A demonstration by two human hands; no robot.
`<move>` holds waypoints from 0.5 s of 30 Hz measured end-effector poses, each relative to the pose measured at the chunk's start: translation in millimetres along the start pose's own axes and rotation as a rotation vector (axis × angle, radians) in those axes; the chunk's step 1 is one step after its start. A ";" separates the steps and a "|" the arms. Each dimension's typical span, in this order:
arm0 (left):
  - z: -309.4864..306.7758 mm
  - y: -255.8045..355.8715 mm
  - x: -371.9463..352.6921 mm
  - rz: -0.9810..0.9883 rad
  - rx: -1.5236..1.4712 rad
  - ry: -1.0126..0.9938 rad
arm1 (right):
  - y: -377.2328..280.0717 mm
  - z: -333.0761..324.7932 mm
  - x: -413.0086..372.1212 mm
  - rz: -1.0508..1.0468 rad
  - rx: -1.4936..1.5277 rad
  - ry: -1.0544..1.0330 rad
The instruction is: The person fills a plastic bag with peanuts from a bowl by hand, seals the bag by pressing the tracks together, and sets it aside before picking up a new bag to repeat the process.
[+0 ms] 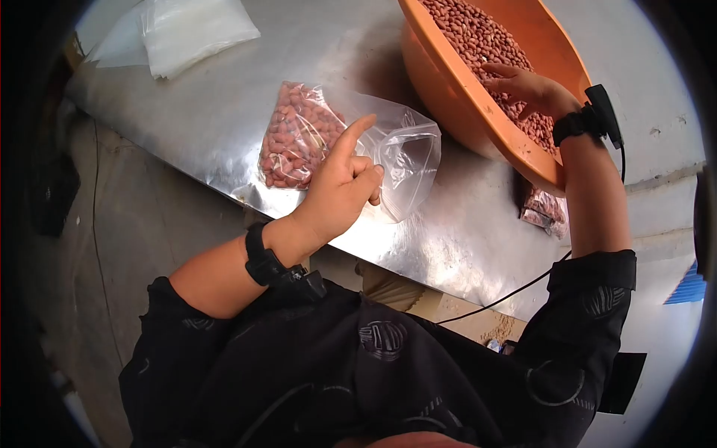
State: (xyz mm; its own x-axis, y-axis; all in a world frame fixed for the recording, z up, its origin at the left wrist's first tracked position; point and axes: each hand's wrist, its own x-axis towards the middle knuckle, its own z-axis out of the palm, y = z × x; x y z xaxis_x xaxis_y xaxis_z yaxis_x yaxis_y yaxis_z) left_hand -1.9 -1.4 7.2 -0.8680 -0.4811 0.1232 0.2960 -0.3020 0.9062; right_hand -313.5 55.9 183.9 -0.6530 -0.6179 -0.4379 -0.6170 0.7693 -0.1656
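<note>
A clear plastic bag, partly filled with red-skinned peanuts, lies on the shiny metal table. My left hand pinches the bag's open edge, with the index finger stretched out over the peanuts. My right hand reaches into a tilted orange basin and rests on the loose peanuts inside it. Whether it holds any peanuts is hidden by the fingers. Both wrists wear black bands.
A stack of empty clear bags lies at the table's far left. A small filled peanut packet sits under the basin near the table edge. A black cable hangs from my right wrist.
</note>
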 end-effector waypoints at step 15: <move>-3.5 -7.1 2.3 0.097 0.089 -0.014 | -1.6 13.1 3.2 -0.472 -0.364 0.216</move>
State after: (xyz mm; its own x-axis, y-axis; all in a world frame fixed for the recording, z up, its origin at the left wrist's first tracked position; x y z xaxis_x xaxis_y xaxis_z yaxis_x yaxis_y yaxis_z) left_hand -4.7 -3.3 -0.4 -0.8427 -0.4929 0.2166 0.3424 -0.1803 0.9221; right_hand -308.9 54.8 171.2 -0.3247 -0.9252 -0.1962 -0.9451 0.3253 0.0302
